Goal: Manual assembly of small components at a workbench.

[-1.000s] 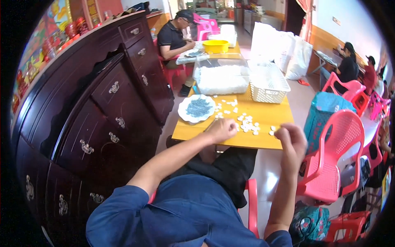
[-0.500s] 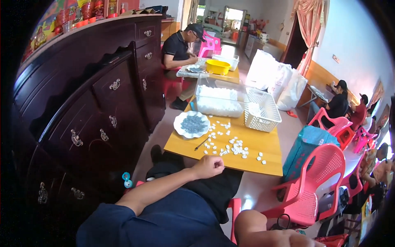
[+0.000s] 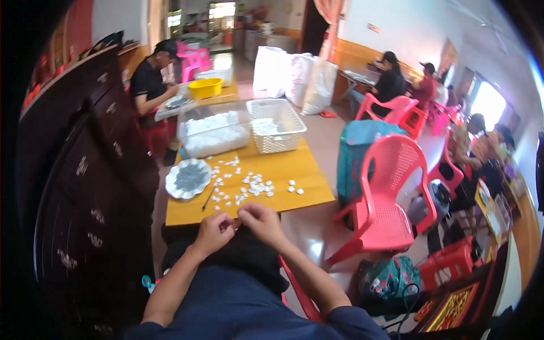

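Near the front edge of the yellow wooden table [image 3: 310, 182], my left hand [image 3: 214, 232] and my right hand [image 3: 260, 224] meet at the fingertips. Both are closed in a pinch; whatever they hold is too small to make out. Just beyond them many small white plastic pieces [image 3: 256, 186] lie scattered on the tabletop. To their left is a white scalloped plate [image 3: 171, 188] heaped with small dark grey pieces [image 3: 191, 177]. A thin dark stick-like tool [image 3: 208, 199] lies between the plate and the white pieces.
Behind are a clear bin of white pieces [image 3: 215, 136] and a white plastic basket [image 3: 277, 136]. A person [image 3: 153, 82] sits past them by a yellow basin [image 3: 205, 88]. A dark cabinet [image 3: 96, 187] stands left; a pink chair [image 3: 394, 192] and blue bag [image 3: 362, 147] stand right.
My right hand has come from the lower right to meet my left hand at the table's front edge. The view has swung to the right.
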`<state>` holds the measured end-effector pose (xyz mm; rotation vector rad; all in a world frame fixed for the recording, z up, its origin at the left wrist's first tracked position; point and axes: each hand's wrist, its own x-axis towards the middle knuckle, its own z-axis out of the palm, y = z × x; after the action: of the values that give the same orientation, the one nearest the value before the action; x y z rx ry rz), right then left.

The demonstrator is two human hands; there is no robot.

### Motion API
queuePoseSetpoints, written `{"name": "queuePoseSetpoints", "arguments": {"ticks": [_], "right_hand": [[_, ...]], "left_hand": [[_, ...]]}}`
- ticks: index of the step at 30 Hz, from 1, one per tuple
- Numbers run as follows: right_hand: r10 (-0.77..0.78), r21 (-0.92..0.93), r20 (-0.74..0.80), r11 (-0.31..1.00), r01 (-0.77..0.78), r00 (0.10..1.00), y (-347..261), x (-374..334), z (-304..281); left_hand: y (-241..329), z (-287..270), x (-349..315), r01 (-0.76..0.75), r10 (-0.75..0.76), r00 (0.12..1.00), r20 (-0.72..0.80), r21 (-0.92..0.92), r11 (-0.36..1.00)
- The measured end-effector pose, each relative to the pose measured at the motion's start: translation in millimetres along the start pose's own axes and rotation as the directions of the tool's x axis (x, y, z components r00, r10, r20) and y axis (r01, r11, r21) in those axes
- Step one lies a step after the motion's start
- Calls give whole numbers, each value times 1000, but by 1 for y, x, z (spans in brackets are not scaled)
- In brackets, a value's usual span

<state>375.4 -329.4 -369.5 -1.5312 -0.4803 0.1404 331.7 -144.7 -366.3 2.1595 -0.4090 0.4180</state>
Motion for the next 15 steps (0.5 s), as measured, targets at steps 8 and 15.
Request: {"name": "queuePoseSetpoints", "arguments": {"ticks": [8,15], "right_hand": [[114,176,94,976,-130,989,50,-4,0],[155,269,212,940,-211,965,50,-8,3]], "left_hand": [[8,5,-3,-50,50,999,-3,86,995],[10,5,-6,-99,99,995,11,189,977]]}}
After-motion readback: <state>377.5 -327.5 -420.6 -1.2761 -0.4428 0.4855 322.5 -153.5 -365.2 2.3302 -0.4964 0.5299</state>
